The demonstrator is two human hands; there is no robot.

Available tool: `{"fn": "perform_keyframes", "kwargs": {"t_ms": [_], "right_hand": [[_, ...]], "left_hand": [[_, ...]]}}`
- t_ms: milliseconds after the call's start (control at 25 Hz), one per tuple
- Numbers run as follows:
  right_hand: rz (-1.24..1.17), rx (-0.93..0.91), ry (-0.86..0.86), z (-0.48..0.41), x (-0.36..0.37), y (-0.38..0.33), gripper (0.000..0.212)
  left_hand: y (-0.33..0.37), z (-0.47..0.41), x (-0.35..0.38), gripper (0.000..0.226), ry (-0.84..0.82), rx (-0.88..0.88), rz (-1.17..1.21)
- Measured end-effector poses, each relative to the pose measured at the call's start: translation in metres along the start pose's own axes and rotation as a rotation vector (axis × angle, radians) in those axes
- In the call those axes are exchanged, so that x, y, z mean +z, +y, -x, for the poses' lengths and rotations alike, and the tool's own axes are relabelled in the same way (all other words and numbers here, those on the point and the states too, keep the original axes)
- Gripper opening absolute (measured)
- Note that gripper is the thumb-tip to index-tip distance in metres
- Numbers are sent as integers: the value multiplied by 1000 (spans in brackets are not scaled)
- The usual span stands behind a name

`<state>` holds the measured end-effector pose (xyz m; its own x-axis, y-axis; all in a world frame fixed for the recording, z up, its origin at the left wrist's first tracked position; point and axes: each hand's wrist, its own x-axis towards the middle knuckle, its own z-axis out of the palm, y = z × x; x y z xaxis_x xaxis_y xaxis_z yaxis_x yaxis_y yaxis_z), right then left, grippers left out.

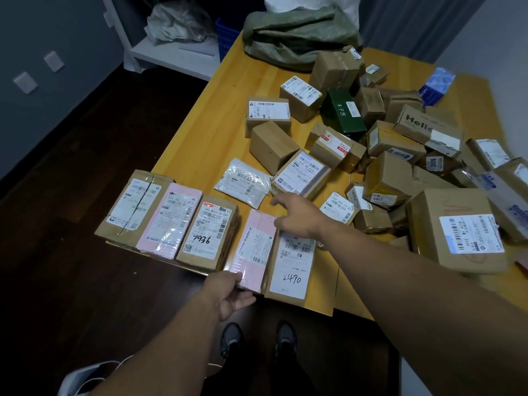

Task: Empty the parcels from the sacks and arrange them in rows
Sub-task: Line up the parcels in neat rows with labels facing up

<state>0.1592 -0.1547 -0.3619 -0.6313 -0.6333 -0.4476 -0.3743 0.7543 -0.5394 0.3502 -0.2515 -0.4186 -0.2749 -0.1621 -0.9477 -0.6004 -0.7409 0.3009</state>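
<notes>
A row of parcels lies along the near left edge of the wooden table (217, 110): a brown box (134, 207), a pink parcel (171, 224), a brown box marked 7936 (208, 235), a second pink parcel (255, 250) and a box marked 2490 (294, 264). My left hand (228, 292) holds the near end of the second pink parcel, thumb on top. My right hand (297, 215) rests over the far ends of that parcel and the 2490 box, index finger stretched out. A loose heap of brown boxes (394, 155) fills the right half. An empty green sack (297, 35) lies at the far end.
A flat grey plastic mailer (243, 182) and a labelled box (303, 174) lie just beyond my right hand. A large box (457, 230) sits at the right. A white shelf (171, 52) holding a crumpled bag stands far left. My shoes (257, 338) are on the dark floor.
</notes>
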Motion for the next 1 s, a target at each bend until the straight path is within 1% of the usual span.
{"fn": "perform_keyframes", "kwargs": {"t_ms": [80, 160, 240, 280, 320, 360, 400, 440, 480, 520, 560, 720, 880, 1000], "right_hand": [[32, 8, 94, 0, 8, 3, 38], [15, 57, 207, 6, 13, 10, 33], [42, 141, 347, 19, 15, 18, 26], [86, 200, 394, 26, 17, 23, 27], [123, 292, 400, 34, 21, 29, 32], [96, 409, 355, 39, 29, 37, 42], [-25, 527, 268, 44, 39, 43, 53], [-212, 611, 183, 47, 49, 46, 61], [-392, 666, 114, 47, 62, 50, 67], [-500, 684, 76, 45, 73, 52, 69], [-538, 681, 58, 42, 83, 53, 66], [-514, 670, 87, 36, 96, 32, 45], [-468, 697, 102, 35, 97, 35, 40], [-453, 708, 87, 36, 96, 37, 37]], "left_hand": [[1, -2, -3, 17, -1, 5, 0], [1, -4, -5, 17, 6, 11, -13], [2, -7, -6, 19, 8, 19, -42], [2, -8, -7, 20, 13, 24, -54], [3, -9, -7, 21, 20, 29, -64], [3, -9, -6, 22, 29, 34, -79], [4, -9, -6, 23, 35, 39, -93], [5, -8, -6, 24, 42, 43, -104], [6, -8, -8, 25, 48, 49, -106], [6, -9, -9, 26, 56, 53, -106], [7, -10, -11, 26, 63, 56, -102], [8, -12, -18, 18, 102, 70, -80], [7, -12, -22, 12, 99, 81, -66], [8, -7, -24, 10, 89, 66, -118]]}}
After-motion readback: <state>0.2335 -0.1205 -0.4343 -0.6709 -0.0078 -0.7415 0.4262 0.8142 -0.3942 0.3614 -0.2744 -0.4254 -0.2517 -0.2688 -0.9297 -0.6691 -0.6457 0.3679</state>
